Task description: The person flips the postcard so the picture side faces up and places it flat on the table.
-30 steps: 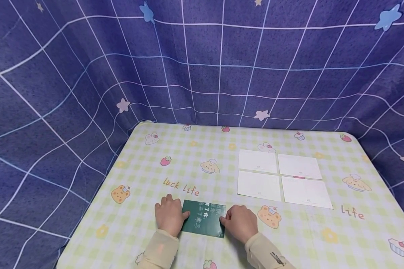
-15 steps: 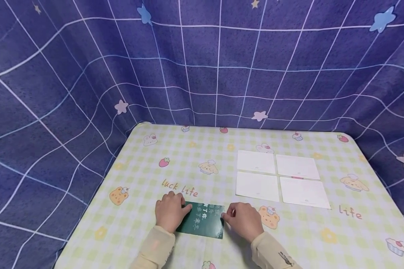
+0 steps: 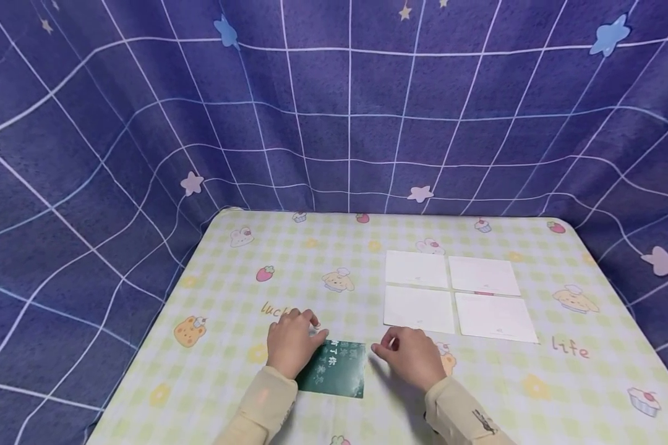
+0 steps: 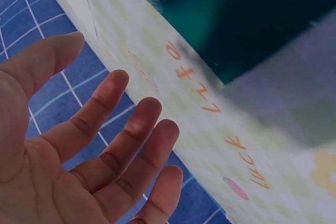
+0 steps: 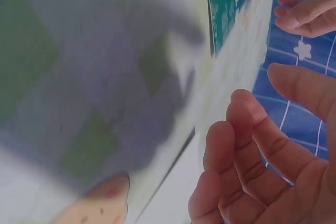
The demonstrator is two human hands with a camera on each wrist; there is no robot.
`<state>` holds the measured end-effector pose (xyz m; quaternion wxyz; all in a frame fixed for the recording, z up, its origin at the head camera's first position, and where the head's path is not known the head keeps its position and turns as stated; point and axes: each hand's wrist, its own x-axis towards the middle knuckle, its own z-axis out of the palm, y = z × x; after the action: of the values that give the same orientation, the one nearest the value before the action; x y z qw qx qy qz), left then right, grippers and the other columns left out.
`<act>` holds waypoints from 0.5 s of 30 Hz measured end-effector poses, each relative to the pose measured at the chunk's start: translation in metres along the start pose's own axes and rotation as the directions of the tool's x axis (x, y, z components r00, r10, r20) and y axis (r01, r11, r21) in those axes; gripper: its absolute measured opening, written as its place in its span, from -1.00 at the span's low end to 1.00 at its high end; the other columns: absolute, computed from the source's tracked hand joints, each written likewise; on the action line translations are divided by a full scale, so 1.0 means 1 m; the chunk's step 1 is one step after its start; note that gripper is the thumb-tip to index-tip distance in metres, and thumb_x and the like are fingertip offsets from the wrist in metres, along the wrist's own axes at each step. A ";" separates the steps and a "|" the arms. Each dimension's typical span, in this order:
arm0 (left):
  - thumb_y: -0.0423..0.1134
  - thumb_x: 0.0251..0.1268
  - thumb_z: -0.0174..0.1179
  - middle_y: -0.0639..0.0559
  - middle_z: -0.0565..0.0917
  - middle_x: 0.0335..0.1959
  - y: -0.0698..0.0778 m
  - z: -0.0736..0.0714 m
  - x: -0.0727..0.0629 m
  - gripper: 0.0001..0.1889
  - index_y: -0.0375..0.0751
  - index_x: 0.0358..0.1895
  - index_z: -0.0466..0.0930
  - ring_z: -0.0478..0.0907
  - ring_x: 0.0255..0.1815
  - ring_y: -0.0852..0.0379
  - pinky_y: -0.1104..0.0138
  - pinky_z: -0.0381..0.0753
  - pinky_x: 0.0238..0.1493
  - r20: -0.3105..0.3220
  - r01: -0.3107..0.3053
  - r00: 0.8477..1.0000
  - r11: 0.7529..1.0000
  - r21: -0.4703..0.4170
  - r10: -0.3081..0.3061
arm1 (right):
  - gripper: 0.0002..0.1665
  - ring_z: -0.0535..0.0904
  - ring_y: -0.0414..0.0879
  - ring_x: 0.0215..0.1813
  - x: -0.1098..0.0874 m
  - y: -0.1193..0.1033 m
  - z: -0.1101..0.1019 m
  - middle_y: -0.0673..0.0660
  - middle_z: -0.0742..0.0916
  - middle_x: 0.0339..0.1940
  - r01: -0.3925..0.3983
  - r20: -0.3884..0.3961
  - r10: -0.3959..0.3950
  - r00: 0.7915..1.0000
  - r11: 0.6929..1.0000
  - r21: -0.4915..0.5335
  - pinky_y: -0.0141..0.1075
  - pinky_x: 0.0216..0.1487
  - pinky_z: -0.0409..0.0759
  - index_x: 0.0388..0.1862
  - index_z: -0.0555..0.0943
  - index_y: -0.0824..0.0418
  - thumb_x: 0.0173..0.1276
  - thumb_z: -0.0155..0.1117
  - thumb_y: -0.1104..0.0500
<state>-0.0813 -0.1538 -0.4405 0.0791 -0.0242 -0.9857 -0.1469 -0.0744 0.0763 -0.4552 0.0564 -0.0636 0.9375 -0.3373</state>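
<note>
A dark green card [image 3: 342, 376] with pale lettering lies flat on the tablecloth near the front. My left hand [image 3: 292, 341] hovers above its left part and hides that side in the head view. In the left wrist view, the fingers [image 4: 131, 135] are spread and loosely bent, with nothing between them and the card [image 4: 231, 19] beyond. Just off the card's right edge, my right hand [image 3: 411, 357] is raised with a shadow beneath it. Its fingers [image 5: 247, 129] are loosely curled and hold nothing.
Several white cards lie in a two-by-two block to the right, including a near-left card [image 3: 417, 309] and a near-right card [image 3: 495, 316]. They rest on a green-checked tablecloth [image 3: 228, 383] with cartoon prints. A blue gridded curtain [image 3: 323, 136] hangs behind the table.
Both hands have come away from the green card's edges. The left has shifted over the card's left part; the right has drawn back slightly. The head view has turned a little.
</note>
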 end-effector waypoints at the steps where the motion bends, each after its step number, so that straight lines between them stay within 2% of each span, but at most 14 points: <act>1: -0.04 0.12 0.51 0.02 0.60 -0.46 0.002 0.001 0.002 -0.75 -0.10 -0.36 0.69 0.59 -0.38 -0.04 0.04 0.54 -0.31 -0.003 -0.009 1.000 1.000 -0.004 0.009 | -0.71 0.38 -0.18 -0.58 0.001 0.001 -0.003 -0.11 0.54 -0.65 -0.002 -0.003 0.002 1.000 1.000 0.001 -0.28 -0.55 0.33 -0.56 0.62 -0.02 0.28 0.48 -0.05; 15: -0.04 0.14 0.50 -0.02 0.66 -0.42 0.029 0.008 0.017 -0.73 -0.13 -0.24 0.72 0.61 -0.39 -0.06 0.03 0.55 -0.30 0.024 -0.056 0.998 0.998 -0.029 0.057 | -0.80 0.41 -0.16 -0.56 0.007 0.019 -0.033 -0.08 0.56 -0.65 -0.068 -0.041 0.068 0.997 0.998 0.007 -0.27 -0.49 0.36 -0.44 0.70 0.01 0.28 0.47 -0.04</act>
<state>-0.0972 -0.1234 -0.4371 0.0709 -0.0551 -0.9833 -0.1582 -0.0874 0.1109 -0.4423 0.0485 -0.0247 0.9392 -0.3391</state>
